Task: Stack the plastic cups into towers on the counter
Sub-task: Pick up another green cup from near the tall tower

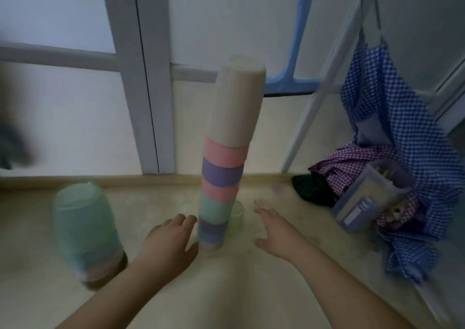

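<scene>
Cups, short stack (pixel 86 230): green on top, blurred, standing at the counter's (pixel 251 291) left.
Left hand (pixel 167 244): fingers spread, holding nothing, beside the tower's base.
Cup tower (pixel 227 152): tall, central, cream cup topmost.
Right hand (pixel 279 233): spread wide, empty, near the tower.

Dim, bluish light fills the view, and much of it is blurred. A pale beige surface (pixel 251 291) runs back to a light wooden strip (pixel 125 180) along its far edge. Behind that strip rises a white panelled door or window frame (pixel 141 102), its grey-white upright meeting a crossbar. Right of the frame, a light blue plastic handle (pixel 297 51) leans against the wall. Further right, blue checked cloth (pixel 392 117) hangs from a white slanted rail (pixel 324 87), with purple checked cloth (pixel 352 157) and a clear plastic box (pixel 364 197) below it.
</scene>
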{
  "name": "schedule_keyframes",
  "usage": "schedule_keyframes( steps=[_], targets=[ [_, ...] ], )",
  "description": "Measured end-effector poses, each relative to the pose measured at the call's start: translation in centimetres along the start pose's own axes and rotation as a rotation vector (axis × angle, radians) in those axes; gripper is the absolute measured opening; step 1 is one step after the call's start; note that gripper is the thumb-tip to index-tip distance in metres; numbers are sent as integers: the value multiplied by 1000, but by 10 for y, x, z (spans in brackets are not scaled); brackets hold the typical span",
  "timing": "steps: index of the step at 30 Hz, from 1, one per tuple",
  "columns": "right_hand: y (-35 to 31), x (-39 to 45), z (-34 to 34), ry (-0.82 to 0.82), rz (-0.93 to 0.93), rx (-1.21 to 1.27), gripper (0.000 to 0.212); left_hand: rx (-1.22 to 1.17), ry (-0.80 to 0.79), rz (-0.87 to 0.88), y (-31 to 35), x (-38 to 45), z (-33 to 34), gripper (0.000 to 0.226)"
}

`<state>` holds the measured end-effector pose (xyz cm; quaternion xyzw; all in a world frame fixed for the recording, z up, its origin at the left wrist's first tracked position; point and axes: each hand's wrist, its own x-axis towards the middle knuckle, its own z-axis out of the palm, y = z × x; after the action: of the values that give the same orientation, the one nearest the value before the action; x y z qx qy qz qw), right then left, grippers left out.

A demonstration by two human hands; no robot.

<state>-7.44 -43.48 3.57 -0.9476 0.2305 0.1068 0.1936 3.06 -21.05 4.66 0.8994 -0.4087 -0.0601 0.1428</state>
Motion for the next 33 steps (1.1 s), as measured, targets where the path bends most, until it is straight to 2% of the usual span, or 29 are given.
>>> schedule_keyframes(
  steps=[4,9,12,18,26,30,33],
  targets=[
    [5,56,9,13,-103,-46,88,-13,20,-108,4,5,7,50],
    [-6,110,26,-40,-226,-109,72,14,58,-243,8,5,15,50],
    [-6,120,38,-79,-237,-89,61,18,80,-270,9,1,14,47],
    [6,99,22,-67,-246,-85,60,7,125,-282,18,-5,3,44],
    [8,17,-1,-198,-193,-137,59,-2,125,-140,25,-16,-15,45],
    [-40,-20,-12,-193,-242,-144,60,34,181,-20,18,-32,-46,42],
    [-93,-40,-30,-92,-323,-114,59,41,266,34,7,-47,-84,40]
  ],
)
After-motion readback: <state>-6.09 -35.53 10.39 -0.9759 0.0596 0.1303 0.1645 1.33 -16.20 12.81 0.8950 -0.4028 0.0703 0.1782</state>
